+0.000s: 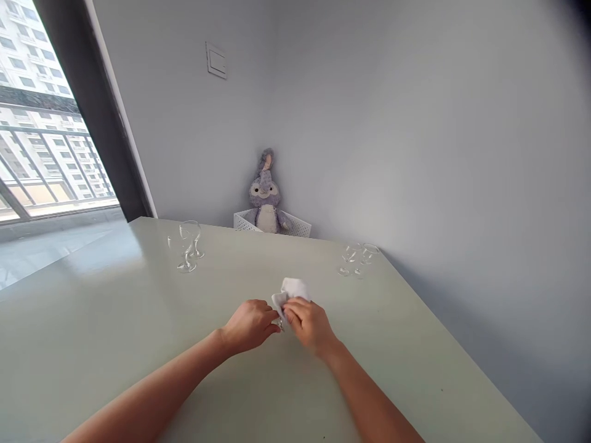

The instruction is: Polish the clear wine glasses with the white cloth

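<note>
Near the middle of the table, my left hand (252, 324) is closed, its thumb and fingers pinching a clear glass (281, 325). Only a small shiny part of this glass shows; the cloth and my fingers cover the rest. My right hand (310, 324) grips a crumpled white cloth (295, 288) and presses it against the glass. Both hands are almost touching each other.
Two clear stemmed glasses (187, 266) stand at the back left of the pale table (221, 400), and two more stemmed glasses (344, 271) at the back right. Behind the far edge, a plush rabbit (266, 197) sits in a white basket (300, 227) in the wall corner.
</note>
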A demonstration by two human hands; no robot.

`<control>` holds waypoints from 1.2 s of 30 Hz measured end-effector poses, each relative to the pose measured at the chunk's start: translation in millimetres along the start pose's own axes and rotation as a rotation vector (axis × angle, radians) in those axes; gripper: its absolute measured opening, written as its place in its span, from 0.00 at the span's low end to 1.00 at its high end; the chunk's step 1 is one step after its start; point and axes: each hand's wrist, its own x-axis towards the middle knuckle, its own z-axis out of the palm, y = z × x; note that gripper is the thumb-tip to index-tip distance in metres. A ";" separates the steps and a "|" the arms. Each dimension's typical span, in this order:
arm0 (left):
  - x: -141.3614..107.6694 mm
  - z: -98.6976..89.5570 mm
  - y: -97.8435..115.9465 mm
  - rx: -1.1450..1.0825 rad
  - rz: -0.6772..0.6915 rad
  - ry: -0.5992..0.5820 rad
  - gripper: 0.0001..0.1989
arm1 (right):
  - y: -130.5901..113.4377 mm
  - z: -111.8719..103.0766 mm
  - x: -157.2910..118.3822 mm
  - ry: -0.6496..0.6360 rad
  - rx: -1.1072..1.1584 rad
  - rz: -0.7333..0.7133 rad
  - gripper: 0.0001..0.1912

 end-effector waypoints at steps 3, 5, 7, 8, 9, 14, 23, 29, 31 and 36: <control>-0.7 3.5 3.9 -0.023 0.073 0.029 0.10 | 18.0 -7.7 2.7 -0.064 0.542 0.378 0.17; 0.1 6.3 4.3 -0.084 0.027 0.068 0.13 | 25.8 -7.8 4.6 0.011 0.889 0.595 0.16; 1.6 8.5 4.1 -0.155 -0.062 0.126 0.16 | 26.6 -2.8 6.3 0.157 1.142 0.733 0.14; 2.5 9.1 4.0 -0.189 -0.110 0.161 0.17 | 24.0 1.1 7.0 0.213 1.223 0.765 0.13; 3.4 9.5 4.1 -0.221 -0.154 0.197 0.18 | 19.7 5.6 7.4 0.244 1.281 0.767 0.13; 7.7 12.0 8.7 -0.312 -0.292 0.389 0.18 | -13.2 26.8 2.8 0.181 1.350 0.535 0.18; 3.3 26.9 40.5 -0.536 -0.249 0.480 0.30 | -24.1 41.4 -7.2 0.122 1.349 0.428 0.18; 6.6 3.4 24.9 -1.545 -0.421 0.088 0.27 | -8.3 30.5 -6.9 -0.059 1.434 0.596 0.14; 7.7 -2.1 18.4 -1.759 -0.435 0.067 0.28 | -7.7 30.5 -9.2 -0.202 1.478 0.604 0.15; 8.2 -7.1 15.8 -1.773 -0.412 0.099 0.26 | -12.5 33.3 -8.5 -0.267 1.502 0.600 0.15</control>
